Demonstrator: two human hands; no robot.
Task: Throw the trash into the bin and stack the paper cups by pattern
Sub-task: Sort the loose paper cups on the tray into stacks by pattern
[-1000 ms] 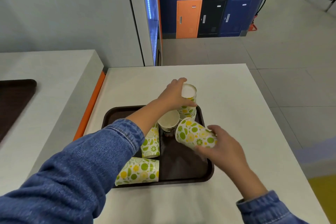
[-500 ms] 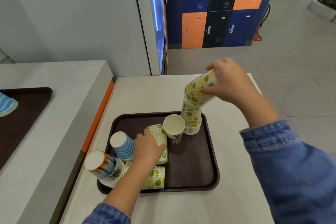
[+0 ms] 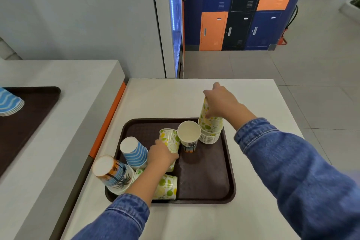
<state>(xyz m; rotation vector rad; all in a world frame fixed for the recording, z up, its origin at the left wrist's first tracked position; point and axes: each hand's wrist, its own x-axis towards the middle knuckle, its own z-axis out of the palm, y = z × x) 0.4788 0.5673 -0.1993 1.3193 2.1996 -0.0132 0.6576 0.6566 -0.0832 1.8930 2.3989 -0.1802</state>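
1. Gripping the stack (image 3: 209,124) of upturned lemon-print cups from above, the right hand (image 3: 221,103) has its fingers curled down over the topmost cup and is clamped on it. One finger sticks out past the far side.
2. That stack stands in the far right corner of the tray (image 3: 206,185), with a band of nested rims showing at its foot.
3. The left hand (image 3: 161,157) is closed round a lemon cup (image 3: 170,139) near the middle of the tray, with the thumb wrapped across the cup's right side. I cannot tell which way up this cup stands.
4. Just right of the lemon cup, a palm cup (image 3: 189,135) stands upright with its mouth open. It sits between the lemon cup and the stack, close to both.
5. A striped cup (image 3: 134,152), blue and white, stands upside down on the left part of the tray, just beside the left wrist.
6. A palm stack (image 3: 112,171) leans at the near left corner, bottoms up, its lowest rim over the tray's edge.
7. A lying cup (image 3: 167,187) with the lemon print rests on its side along the near edge, partly hidden under the left forearm.
8. The tray sits on a pale table (image 3: 253,99). Both forearms wear blue denim sleeves.
9. A counter (image 3: 64,93) to the left carries a second tray (image 3: 33,107) with wave cups (image 3: 9,101), blue and nested, at the picture's edge.
10. Lockers (image 3: 243,6) in blue, black and orange line the far wall.
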